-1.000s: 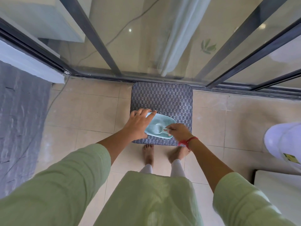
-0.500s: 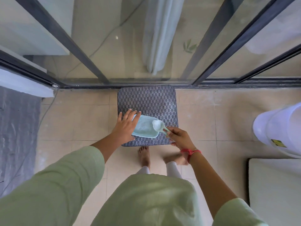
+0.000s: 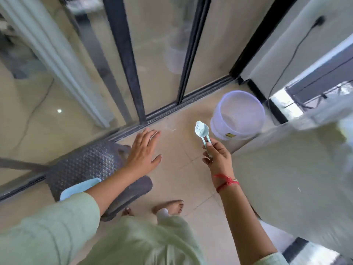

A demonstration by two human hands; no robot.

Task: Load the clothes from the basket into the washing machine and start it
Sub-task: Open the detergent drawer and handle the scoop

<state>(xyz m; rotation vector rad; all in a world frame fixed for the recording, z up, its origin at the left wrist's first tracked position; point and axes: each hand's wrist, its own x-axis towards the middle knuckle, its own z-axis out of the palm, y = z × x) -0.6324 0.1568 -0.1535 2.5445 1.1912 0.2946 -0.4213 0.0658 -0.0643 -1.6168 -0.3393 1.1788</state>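
We pinch the small blue scoop (image 3: 202, 129) by the near end of its handle in our right hand (image 3: 219, 159), thumb and curled fingers around it. Its bowl is out over the floor, just left of the pale round bucket (image 3: 238, 115). Our left hand (image 3: 143, 151) hovers flat, fingers spread, grasping nothing. The scoop looks like light, stiff plastic, and the whitish powder that seems to lie in it would spill at any tilt, so we judge a level carry by the handle best. The white top on the right (image 3: 286, 175), which we take for the washing machine, is blurred and cut off, and we cannot make out its lid or controls. No clothes show, and our left arm half hides the blue tub (image 3: 80, 188) on the woven stool (image 3: 86, 165).
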